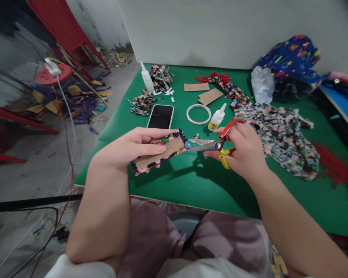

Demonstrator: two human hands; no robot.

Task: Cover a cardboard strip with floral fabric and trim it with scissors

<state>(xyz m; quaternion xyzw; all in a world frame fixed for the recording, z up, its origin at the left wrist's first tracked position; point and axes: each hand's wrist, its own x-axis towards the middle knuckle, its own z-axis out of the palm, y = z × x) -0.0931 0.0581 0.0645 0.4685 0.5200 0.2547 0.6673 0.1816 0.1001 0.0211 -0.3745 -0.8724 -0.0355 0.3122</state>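
My left hand (139,146) grips a brown cardboard strip (169,150) laid on black floral fabric (143,168), with the thumb on the cardboard. In my right hand (243,148) is a pair of scissors (210,145) with one red and one yellow handle. Their blades are parted and point left, at the fabric's right corner. A tiny fabric scrap (196,136) is by the upper blade. Just beyond the scissors stands a glue bottle (217,117), and a phone (161,117) lies behind my left hand.
On the green table (174,197) are a tape roll (198,114), cardboard pieces (196,87), a second glue bottle (146,78), bunched floral fabric (161,77) and a large floral cloth (290,139). Red threads (336,166) lie at right. A red stool (53,74) stands left.
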